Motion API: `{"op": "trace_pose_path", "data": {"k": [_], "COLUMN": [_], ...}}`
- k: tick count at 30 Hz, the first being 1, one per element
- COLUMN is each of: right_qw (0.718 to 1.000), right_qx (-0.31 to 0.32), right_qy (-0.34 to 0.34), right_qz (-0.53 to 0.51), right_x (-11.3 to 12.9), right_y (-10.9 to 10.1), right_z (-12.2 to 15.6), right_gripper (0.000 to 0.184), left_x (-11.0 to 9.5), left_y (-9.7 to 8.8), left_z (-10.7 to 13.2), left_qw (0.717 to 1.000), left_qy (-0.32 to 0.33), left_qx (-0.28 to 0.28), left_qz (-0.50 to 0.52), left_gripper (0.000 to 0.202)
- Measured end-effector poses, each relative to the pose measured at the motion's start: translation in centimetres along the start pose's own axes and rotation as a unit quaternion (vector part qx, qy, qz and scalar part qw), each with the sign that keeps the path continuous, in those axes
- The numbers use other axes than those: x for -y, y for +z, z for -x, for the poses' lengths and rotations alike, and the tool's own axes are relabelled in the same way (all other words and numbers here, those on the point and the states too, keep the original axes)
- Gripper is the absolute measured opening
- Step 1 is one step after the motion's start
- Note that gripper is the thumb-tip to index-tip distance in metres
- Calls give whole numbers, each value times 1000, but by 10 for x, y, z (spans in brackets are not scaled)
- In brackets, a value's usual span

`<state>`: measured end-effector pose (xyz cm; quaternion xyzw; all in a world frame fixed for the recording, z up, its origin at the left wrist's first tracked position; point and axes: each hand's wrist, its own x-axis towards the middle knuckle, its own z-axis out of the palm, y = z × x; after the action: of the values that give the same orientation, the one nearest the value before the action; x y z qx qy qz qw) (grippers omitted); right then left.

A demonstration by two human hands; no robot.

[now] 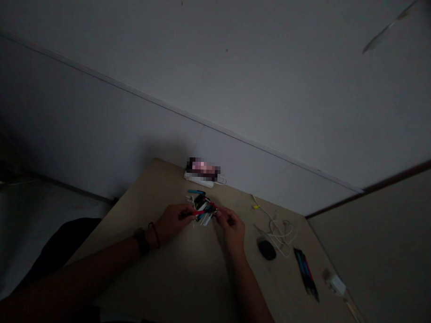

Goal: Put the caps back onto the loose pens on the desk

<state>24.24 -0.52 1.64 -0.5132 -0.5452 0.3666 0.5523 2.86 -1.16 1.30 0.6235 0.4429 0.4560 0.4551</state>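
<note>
– Looking down at what?
– At a table (183, 273) in dim light, set against a pale wall (257, 167), with both hands close together over it.
– Holding anything in the left hand (171, 221)?
– Yes, pinching a slim red pen (200, 212) between thumb and fingers, aimed across toward the right hand (233, 228).
– And with the right?
– Bent inward, fingertips bunched at the dark far end of that pen. Cannot tell in this gloom whether gripping it or merely resting against it.
– Found where exactly, that red pen?
– Between the two hands, over a jumbled pile of pens and strips (207, 220) in black, white and blue.
– And beyond the hands?
– Just past the pile, a short blue stick (196, 192); farther off, near the wall, a white block (199, 180) with a pixelated object (203, 168) above it, too masked to identify.
– To the right of the right hand?
– Nearest, a dark computer mouse (267, 249), with a loosely looped white cable (280, 237) beside it, marked by a yellow piece (255, 207) near its far end. Farther right, a dark bundle of pens (306, 274) with blue and red among them, then a white plug (336, 283) near the table's edge.
– Worn behind the left hand?
– A dark watch (142, 240), plus a thin cord (156, 236) closer to the hand.
</note>
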Motion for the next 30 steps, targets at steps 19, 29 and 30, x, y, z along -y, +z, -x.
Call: {"op": "trace_pose_path", "data": {"k": [19, 29, 30], "right_qw": [996, 998, 998], "right_qx": [-43, -27, -20], "right_qy": [43, 38, 34], "right_qz": [-71, -51, -45], "right_x": [9, 8, 9], "right_y": [-2, -1, 0], "right_z": [-1, -1, 0], "right_gripper": [28, 25, 25], "left_x": [10, 10, 10], "left_y": [-2, -3, -3], "left_z": [-2, -2, -3], "left_qw": [995, 994, 994], "left_qy": [22, 24, 24], "left_qx": [-31, -17, -13], "left_qz": [-89, -102, -101], "left_gripper": [20, 18, 18]}}
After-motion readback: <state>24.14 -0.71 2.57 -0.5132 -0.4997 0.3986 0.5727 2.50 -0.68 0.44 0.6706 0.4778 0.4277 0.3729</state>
